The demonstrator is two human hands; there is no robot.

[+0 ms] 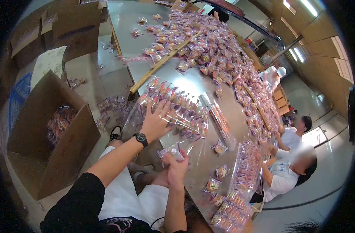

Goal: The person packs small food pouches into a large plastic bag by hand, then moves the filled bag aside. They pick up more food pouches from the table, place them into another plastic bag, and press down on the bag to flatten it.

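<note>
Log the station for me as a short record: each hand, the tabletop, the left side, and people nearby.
Left hand: spread flat on a clear bag filled with wrapped packets
Right hand: grip closed on crinkled clear plastic; whether this is part of the bag is unclear
Tabletop: metal table with a large packet heap and a wooden strip
Left side: open cardboard box, packets inside
Nearby: people in white tops along the table's opposite side
</note>
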